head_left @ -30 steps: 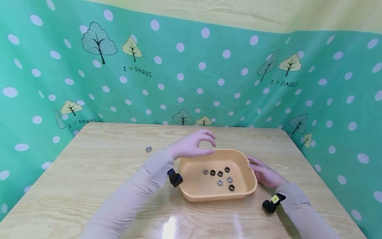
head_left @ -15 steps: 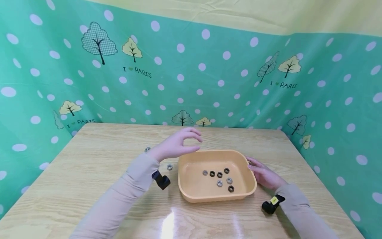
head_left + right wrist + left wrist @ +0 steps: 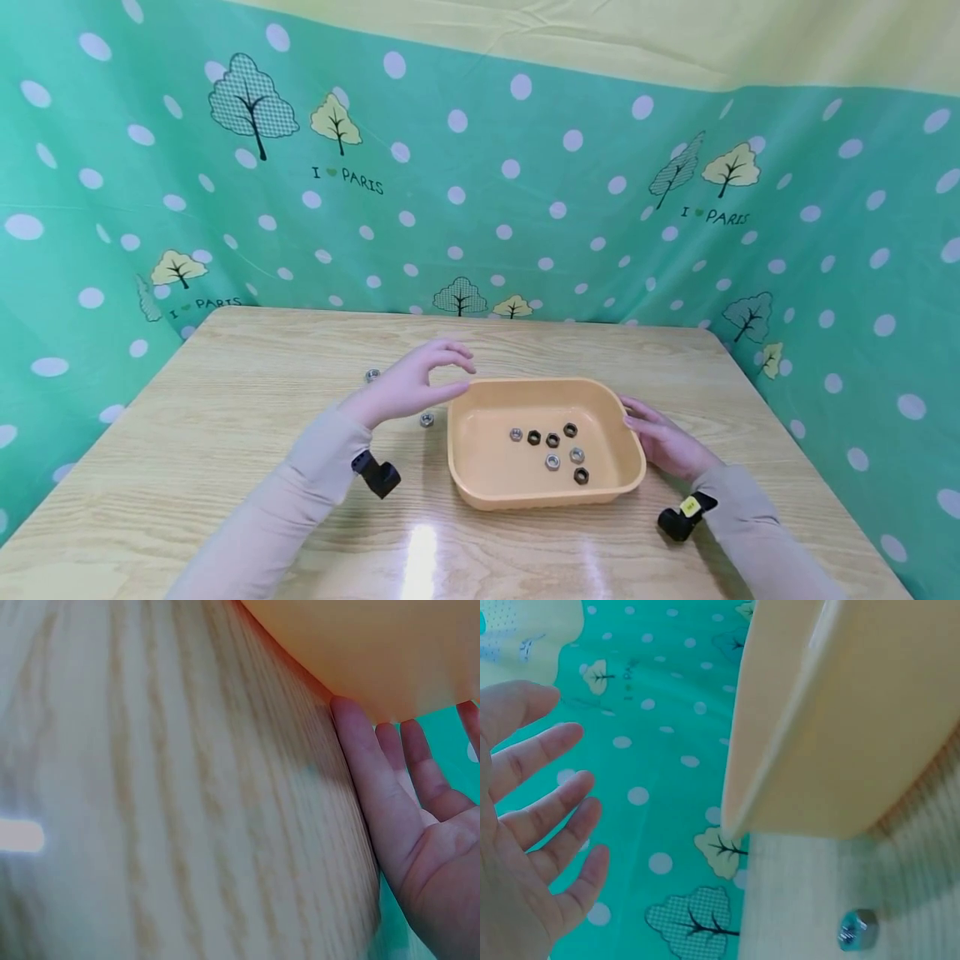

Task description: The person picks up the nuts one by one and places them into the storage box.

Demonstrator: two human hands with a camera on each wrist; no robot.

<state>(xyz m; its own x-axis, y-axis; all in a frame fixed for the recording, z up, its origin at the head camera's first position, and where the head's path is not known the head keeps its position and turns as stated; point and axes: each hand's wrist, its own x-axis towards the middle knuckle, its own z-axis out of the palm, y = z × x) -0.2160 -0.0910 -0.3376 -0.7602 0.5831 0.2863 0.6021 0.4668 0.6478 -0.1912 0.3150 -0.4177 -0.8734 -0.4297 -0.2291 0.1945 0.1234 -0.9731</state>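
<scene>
One yellow tray (image 3: pixel 480 475) on the wooden tabletop (image 3: pixel 225 433), near its middle. Seven hex nuts inside the tray: four black (image 3: pixel 534 437), three silver (image 3: pixel 552 461), clustered toward the tray's centre and right half. Two more silver nuts loose on the tabletop: a near loose nut (image 3: pixel 427 420) just beside the tray's left wall, a far loose nut (image 3: pixel 372 376) farther out to the left and back. Nine nuts in all.

Left hand (image 3: pixel 408 385) raised above the tabletop, just left of the tray's far-left corner, fingers spread and relaxed, thumb and forefinger apart, holding nothing; near loose nut directly below and slightly toward the camera from it, not touched. Same nut seen in the left wrist view (image 3: pixel 857 930) beside the tray's outer wall (image 3: pixel 840 727), open palm (image 3: pixel 525 847) well clear of it.

Right hand (image 3: pixel 663 437) flat, fingers straight, pressed against the tray's right outer wall; fingertips (image 3: pixel 352 724) touching the tray's underside edge.
</scene>
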